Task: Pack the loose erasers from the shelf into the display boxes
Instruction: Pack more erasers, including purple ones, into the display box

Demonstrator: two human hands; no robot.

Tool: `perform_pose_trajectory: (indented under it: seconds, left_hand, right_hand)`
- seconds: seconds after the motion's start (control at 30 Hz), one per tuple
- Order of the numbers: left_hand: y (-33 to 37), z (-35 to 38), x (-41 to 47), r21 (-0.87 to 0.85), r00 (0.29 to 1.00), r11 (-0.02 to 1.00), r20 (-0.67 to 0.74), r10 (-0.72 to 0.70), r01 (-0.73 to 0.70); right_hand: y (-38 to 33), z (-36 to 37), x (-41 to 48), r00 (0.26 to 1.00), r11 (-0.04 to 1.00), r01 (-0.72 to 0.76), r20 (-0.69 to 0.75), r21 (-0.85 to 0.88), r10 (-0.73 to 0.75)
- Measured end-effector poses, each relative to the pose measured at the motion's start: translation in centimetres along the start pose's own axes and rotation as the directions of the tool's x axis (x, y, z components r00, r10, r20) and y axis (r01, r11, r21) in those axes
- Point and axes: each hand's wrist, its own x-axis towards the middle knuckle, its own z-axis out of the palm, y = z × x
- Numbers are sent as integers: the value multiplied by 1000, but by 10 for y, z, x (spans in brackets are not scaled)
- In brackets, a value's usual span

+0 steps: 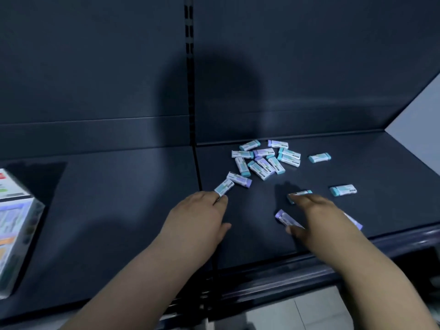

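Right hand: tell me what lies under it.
Under the right hand, a purple eraser pokes out beside the thumb, a teal eraser ahead; their remaining parts are covered.

The dark blue-grey metal shelf consists of two flat panels joined at a narrow seam. The left panel carries one printed cardboard display box at its left edge. The right panel carries a loose cluster of small rectangular erasers in white sleeves with teal or lilac ends. A seam-side eraser sits near the seam, just beside a lilac-ended eraser. Two teal-ended singles lie apart to the right. A lilac front eraser lies near the front edge, partly covered.
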Motion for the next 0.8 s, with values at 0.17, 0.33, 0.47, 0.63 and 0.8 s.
perform_pose_trajectory:
  seconds: [0.17,0.33,0.47,0.63,0.8]
  left_hand:
    - [5,8,6,-14,999,1000,35,-19,20]
    - [31,14,20,-12,997,997,31,-75,76]
    - [52,19,27,-39,985,984,34,-171,172]
    - [83,22,37,-9,972,972,17,-236,236]
    - [116,37,45,-59,960,959,30,-277,279]
  right_hand:
    - [8,9,6,992,999,-41,123,-6,41]
    - [24,17,24,991,999,39,126,37,-43]
    - [43,13,36,977,978,170,109,121,-183]
    - [65,10,51,945,924,303,52,232,-323]
    - [75,11,57,902,862,405,23,304,-432]
